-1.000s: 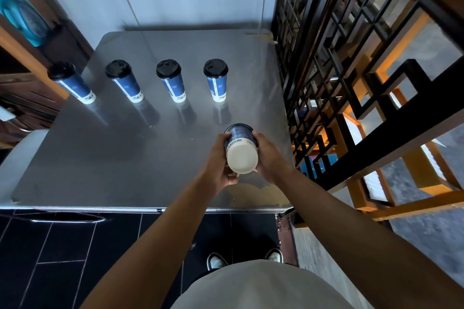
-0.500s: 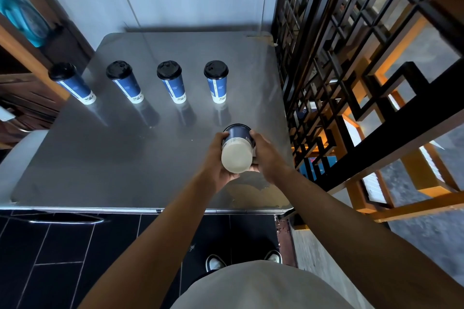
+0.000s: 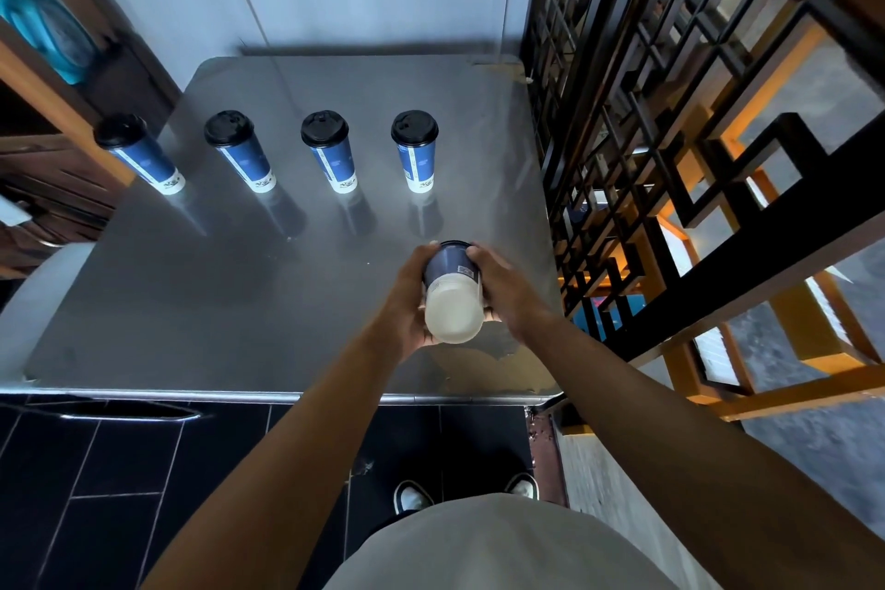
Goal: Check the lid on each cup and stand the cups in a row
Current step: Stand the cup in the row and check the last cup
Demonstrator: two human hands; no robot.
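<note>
Big shiny metal table (image 3: 239,302) by a black lattice screen (image 3: 670,158) on the right. Far side: 4 lidded blue cups (image 3: 330,153) stand in a row, apart from each other. Near side: 5th cup (image 3: 451,290) is up off the table, tipped over w/ its white bottom facing the camera. Left hand (image 3: 404,302) & right hand (image 3: 503,292) wrap round its sides. Its lid is hidden. If that lid is loose, it may pop off & spill. Cup could also slip, as it's near the table's right edge.
</note>
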